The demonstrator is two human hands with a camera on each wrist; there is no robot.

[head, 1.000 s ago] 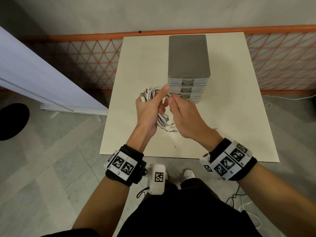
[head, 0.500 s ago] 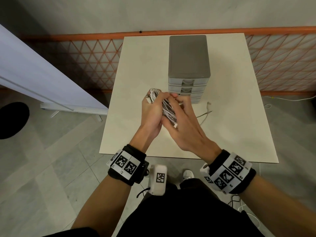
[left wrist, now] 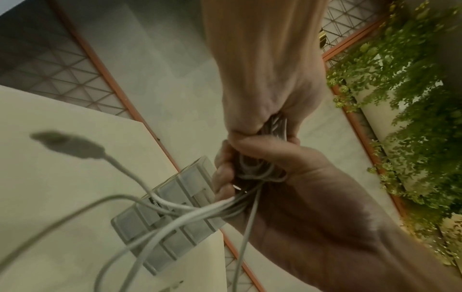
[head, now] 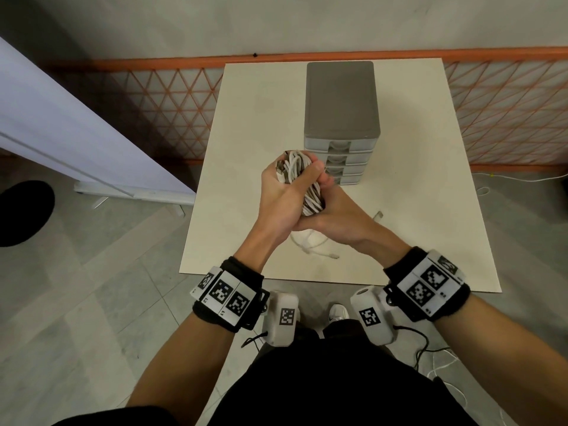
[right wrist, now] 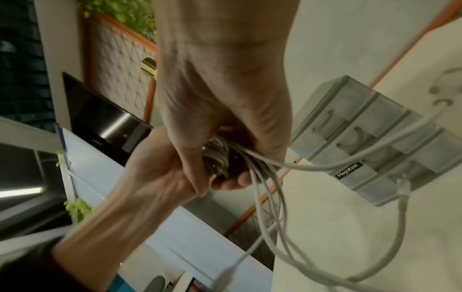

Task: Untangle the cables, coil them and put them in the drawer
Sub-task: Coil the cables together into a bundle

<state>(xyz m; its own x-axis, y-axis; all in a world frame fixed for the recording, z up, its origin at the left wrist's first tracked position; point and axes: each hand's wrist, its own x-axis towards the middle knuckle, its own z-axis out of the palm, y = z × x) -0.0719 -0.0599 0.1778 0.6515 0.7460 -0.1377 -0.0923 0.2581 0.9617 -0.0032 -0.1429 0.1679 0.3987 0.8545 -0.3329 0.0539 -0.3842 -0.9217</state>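
Above the near half of the table [head: 233,229], you are holding the bundle of white cables [head: 302,182] between both hands, lifted off the surface. Your left hand [head: 281,198] is wrapping its fingers and thumb around the upper part of the coil, probably so the loops are not springing apart. Your right hand [head: 344,219] is closing round the lower part from underneath, fingers curled on the strands, which looks like the grip that is feeding or tightening each turn. Several loose tails [right wrist: 325,217] are hanging down from your fists, and one plug end [left wrist: 67,145] is dangling free, so the coiling is judged to be unfinished. More slack [head: 310,241] is lying on the table just below your wrists. Beyond your hands, the grey drawer unit [head: 341,118] is standing on the table, and all its drawers are looking closed. You are keeping the bundle close to it, likely because one drawer will need opening before the coil is going in.
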